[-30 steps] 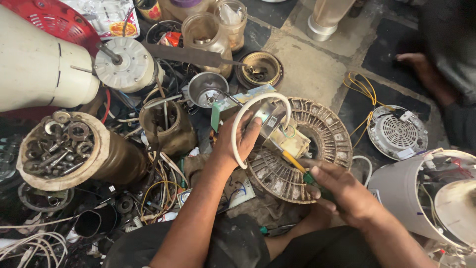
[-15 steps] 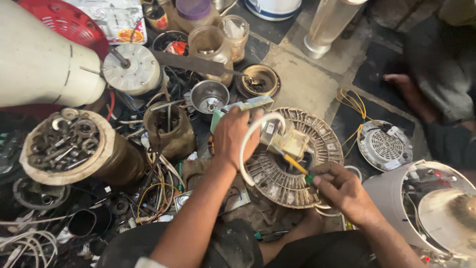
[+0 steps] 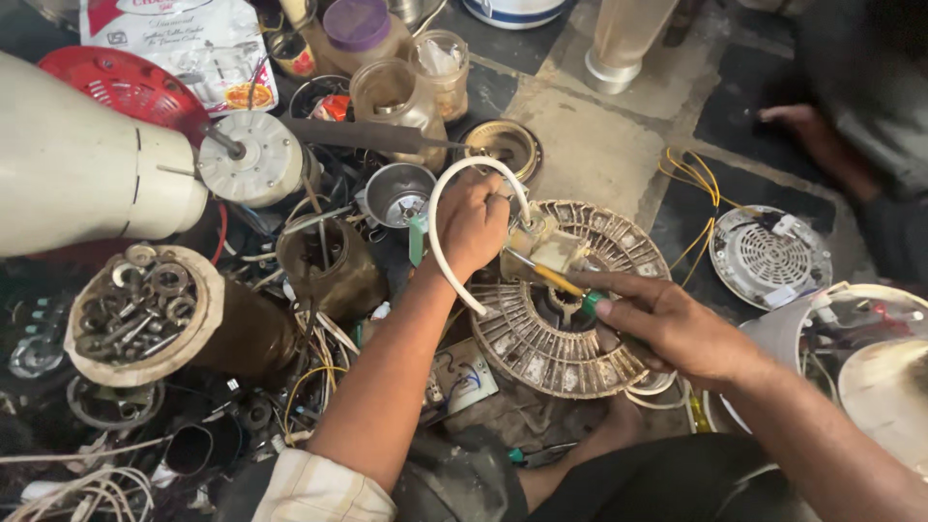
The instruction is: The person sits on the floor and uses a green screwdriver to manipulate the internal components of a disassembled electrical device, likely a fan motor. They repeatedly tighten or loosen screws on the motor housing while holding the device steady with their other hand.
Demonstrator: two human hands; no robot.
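Left hand (image 3: 474,224) clenched on white cable loop (image 3: 447,246) and switch block (image 3: 546,246), atop the round ribbed motor base (image 3: 551,338). Right hand (image 3: 677,324) grips yellow-shaft screwdriver (image 3: 551,278), tip at block. Likely mid screw-driving; next needs steady tip seating.

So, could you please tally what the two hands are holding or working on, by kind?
Screwdriver: 1
White cable: 1
Round ribbed base: 1
Cream switch block: 1
Total: 4
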